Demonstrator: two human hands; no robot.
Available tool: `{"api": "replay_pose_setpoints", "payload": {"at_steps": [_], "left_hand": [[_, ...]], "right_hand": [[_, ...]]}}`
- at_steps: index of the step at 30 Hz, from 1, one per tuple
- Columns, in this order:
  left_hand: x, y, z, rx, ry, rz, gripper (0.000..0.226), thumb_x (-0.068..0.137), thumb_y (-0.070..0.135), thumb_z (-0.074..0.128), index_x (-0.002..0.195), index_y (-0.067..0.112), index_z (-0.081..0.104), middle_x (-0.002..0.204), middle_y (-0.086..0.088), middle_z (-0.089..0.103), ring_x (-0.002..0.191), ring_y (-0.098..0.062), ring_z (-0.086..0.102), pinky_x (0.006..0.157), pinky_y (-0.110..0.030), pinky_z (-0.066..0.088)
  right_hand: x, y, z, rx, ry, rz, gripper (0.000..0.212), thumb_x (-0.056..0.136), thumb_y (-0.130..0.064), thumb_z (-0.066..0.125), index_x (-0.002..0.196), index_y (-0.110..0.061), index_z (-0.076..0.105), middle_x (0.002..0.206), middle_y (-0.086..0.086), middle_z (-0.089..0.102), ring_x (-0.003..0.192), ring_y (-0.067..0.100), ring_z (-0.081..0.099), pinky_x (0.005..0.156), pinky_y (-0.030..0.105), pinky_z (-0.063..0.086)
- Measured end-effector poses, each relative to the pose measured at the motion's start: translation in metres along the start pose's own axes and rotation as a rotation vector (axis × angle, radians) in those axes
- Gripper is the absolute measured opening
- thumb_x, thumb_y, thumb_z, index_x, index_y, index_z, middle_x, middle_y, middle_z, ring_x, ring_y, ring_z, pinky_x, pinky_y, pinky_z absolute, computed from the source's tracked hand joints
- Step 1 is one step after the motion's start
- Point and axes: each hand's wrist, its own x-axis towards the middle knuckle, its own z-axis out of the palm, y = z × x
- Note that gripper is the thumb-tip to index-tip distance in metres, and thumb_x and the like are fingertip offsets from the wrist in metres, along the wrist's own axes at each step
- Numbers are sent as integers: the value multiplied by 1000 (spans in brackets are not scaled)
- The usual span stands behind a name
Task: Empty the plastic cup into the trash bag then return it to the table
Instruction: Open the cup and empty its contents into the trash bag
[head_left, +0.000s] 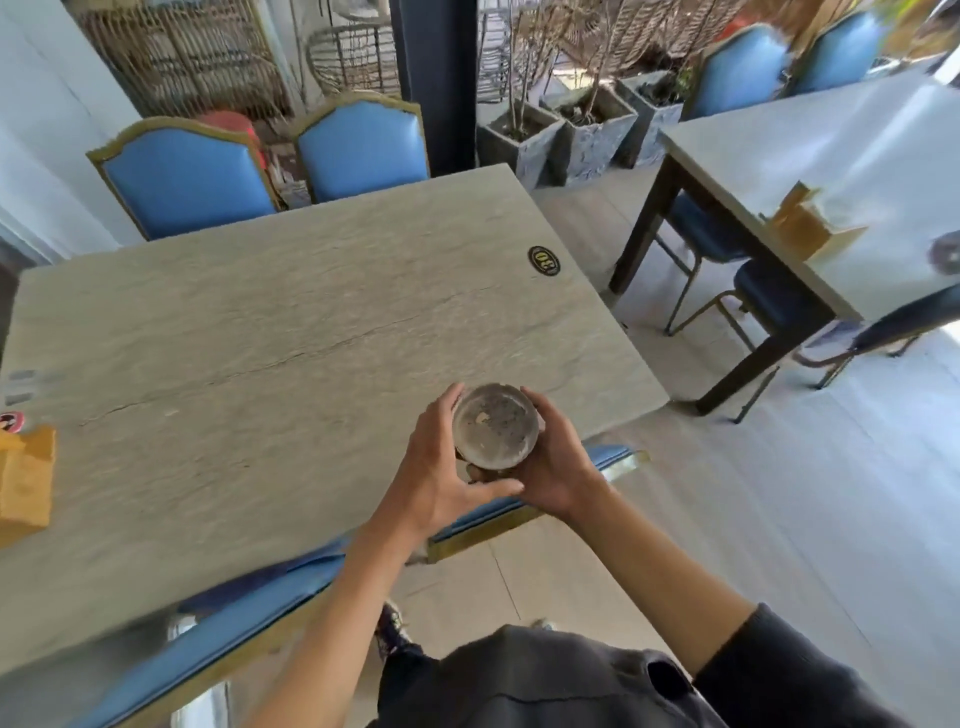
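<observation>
A clear plastic cup (495, 425) stands upright over the near right part of the stone-look table (291, 322), seen from above with dark specks and residue inside. My left hand (441, 467) wraps its left side, thumb across the front. My right hand (553, 462) cups its right side and bottom. Both hands hold it; whether its base touches the tabletop is hidden. No trash bag is in view.
Blue chairs: two (192, 176) at the table's far side, two (519, 501) tucked under the near edge. A yellow box (23, 478) sits at the table's left edge. A second table (841, 171) stands right, stone planters (524, 140) behind, open tiled floor between.
</observation>
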Motion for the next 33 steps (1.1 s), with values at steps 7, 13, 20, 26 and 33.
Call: {"api": "replay_pose_setpoints", "payload": {"at_steps": [7,13,20,26,33], "left_hand": [[17,54,84,-8,-92,-19,78,87,55,67,150,25,33,153,5,39,138,-8,40,115,-35,38],[60,75,138,108,-208,59,66,89,42,70,144,20,42,146,0,48,136,-14,45,114,-35,40],[129,90,194,126,-287,45,64,90,41,69,145,21,42,144,2,50,133,-13,46,105,-22,36],[209,95,246,118,-294,31,57,92,36,68,142,19,47,138,-1,53,130,-18,49,106,-29,41],[291,115,293,59,-305,-41,57,89,38,68,138,14,51,135,-6,56,126,-20,53,104,-24,37]], "right_hand": [[-61,-67,-102,84,-21,-94,66,95,-52,50,144,-7,54,148,30,51,137,50,49,111,53,38],[-93,-113,-168,197,63,-217,73,91,-51,55,148,-5,48,152,29,47,134,46,54,102,50,45],[-97,-178,-230,293,122,-248,68,92,-51,52,145,-7,53,154,27,45,145,42,42,90,43,47],[-66,-251,-291,364,189,-208,73,87,-46,63,150,-12,47,149,23,53,140,43,48,92,48,48],[-37,-337,-332,487,180,-167,77,86,-40,64,154,-13,40,154,25,46,138,45,48,105,52,43]]}}
